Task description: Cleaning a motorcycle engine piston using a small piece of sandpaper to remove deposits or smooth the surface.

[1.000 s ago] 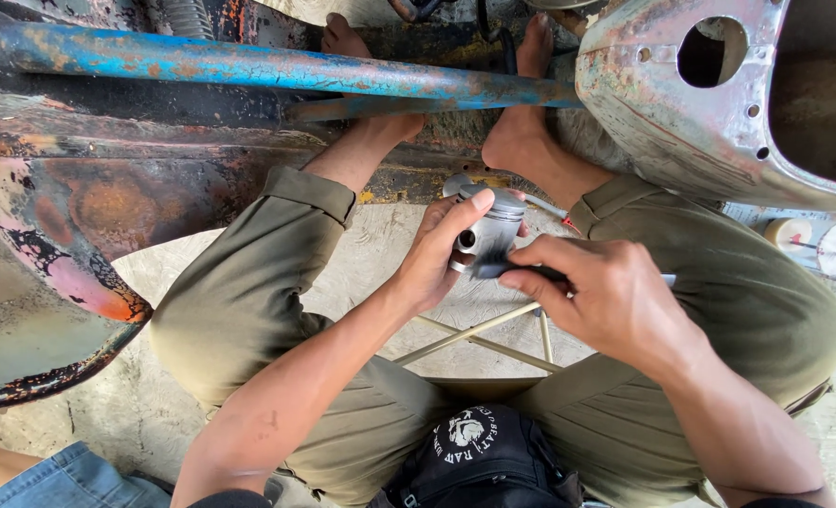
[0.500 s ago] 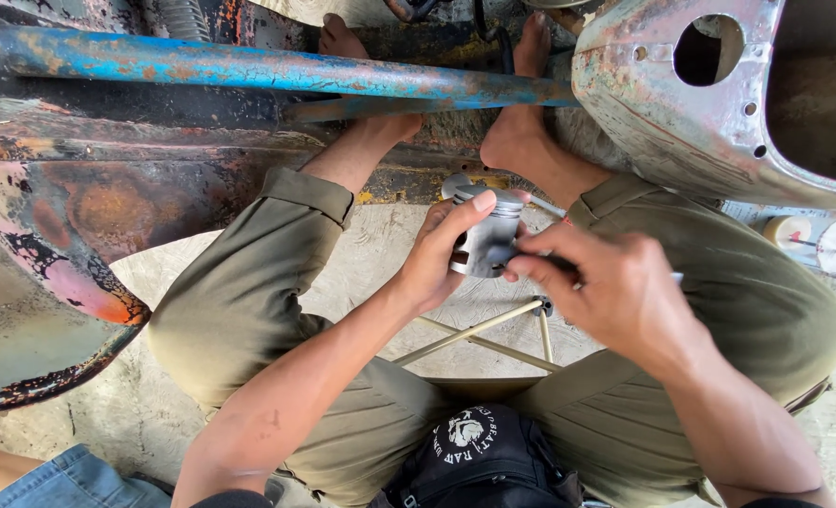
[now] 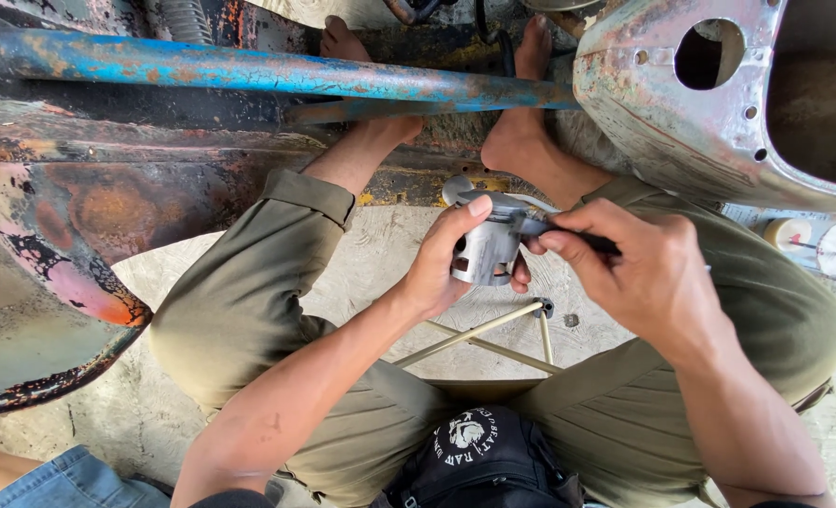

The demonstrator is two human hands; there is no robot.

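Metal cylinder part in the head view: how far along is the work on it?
Done: the metal cylinder part is off the rusty frame and in hand. In hand: the left hand grips it while the right hand works a dark tool at its top edge. Left: cannot tell; the tool tip is hidden.

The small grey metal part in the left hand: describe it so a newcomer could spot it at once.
Start at the long blue rusty bar across the top, then drop to the space between the seated person's knees. There the left hand grips a short grey metal cylinder, while the right hand holds a thin dark tool to its top. It is the only pale, hollow, round piece.
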